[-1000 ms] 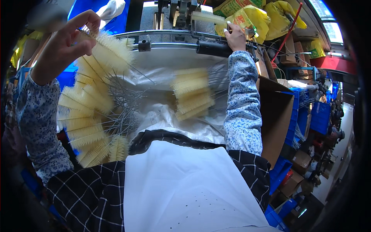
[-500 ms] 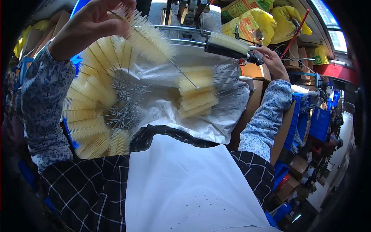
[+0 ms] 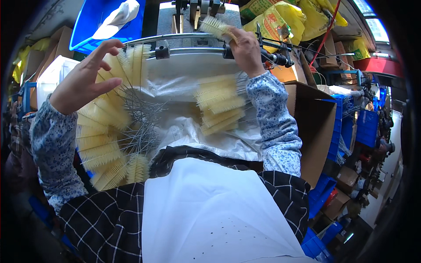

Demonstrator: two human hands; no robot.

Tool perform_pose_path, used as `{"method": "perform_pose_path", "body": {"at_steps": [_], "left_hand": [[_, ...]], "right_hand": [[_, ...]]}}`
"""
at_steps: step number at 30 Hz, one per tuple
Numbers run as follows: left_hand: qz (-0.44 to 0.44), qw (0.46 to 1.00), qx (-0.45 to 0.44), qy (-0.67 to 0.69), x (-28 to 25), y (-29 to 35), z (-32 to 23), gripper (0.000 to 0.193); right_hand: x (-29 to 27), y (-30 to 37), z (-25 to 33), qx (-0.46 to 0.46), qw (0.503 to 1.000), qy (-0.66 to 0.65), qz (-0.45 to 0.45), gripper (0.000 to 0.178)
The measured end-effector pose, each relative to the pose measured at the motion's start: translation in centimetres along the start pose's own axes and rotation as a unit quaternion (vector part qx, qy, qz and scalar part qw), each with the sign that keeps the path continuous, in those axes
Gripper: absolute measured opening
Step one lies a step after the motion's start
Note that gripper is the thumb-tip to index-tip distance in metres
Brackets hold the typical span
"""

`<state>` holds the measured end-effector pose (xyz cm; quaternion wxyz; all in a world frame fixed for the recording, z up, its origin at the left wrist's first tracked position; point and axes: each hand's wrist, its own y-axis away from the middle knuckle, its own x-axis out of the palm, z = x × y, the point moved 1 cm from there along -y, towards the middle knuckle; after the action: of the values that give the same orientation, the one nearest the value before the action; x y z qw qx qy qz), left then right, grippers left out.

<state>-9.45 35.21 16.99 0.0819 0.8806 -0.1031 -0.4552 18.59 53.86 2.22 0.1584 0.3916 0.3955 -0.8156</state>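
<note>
My right hand (image 3: 246, 50) is closed round one end of a pale bristle brush (image 3: 213, 26), above the metal rods of a bench fixture (image 3: 188, 51). Its bristles point up and to the left, toward the machine. On the left, my left hand (image 3: 90, 78) is open, thumb and fingers apart, holding nothing. Just beside and below it, a fan-shaped pile of cream twisted-wire brushes (image 3: 98, 149) spreads out, wire stems toward the middle. A smaller stack of similar brushes (image 3: 220, 103) lies on a white plastic sheet (image 3: 175, 83), its stems partly hidden by my right forearm.
A blue bin (image 3: 81, 33) with a white cloth stands at far left. Yellow sacks (image 3: 280, 19) lie at far right. An open cardboard box (image 3: 311, 131) sits right of my right arm, with blue crates (image 3: 366, 127) beyond. A red rod (image 3: 325, 35) slants near the sacks.
My left hand has come down and no longer holds a brush. My right hand has moved left from the fixture's right end and now grips a brush; the brush on the black roller is gone.
</note>
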Motion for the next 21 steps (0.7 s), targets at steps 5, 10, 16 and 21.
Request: {"method": "perform_pose_path", "body": {"at_steps": [5, 10, 16, 21], "left_hand": [[0.144, 0.960, -0.219, -0.098, -1.3, 6.6, 6.5, 0.042], [0.100, 0.983, -0.155, 0.009, -0.2, 8.4, 6.9, 0.028], [0.061, 0.966, -0.220, 0.124, -1.6, 8.7, 5.1, 0.019], [0.019, 0.981, -0.088, 0.173, -1.4, 8.6, 5.5, 0.020]], "right_hand": [[1.6, -0.8, -6.0, 0.125, 0.965, 0.214, 0.080, 0.028], [2.4, -1.5, -6.8, 0.133, 0.965, 0.212, 0.083, 0.028], [2.3, -1.9, -6.6, 0.084, 0.970, 0.214, 0.076, 0.028], [2.5, -2.1, -8.0, 0.085, 0.973, 0.200, 0.083, 0.029]]}}
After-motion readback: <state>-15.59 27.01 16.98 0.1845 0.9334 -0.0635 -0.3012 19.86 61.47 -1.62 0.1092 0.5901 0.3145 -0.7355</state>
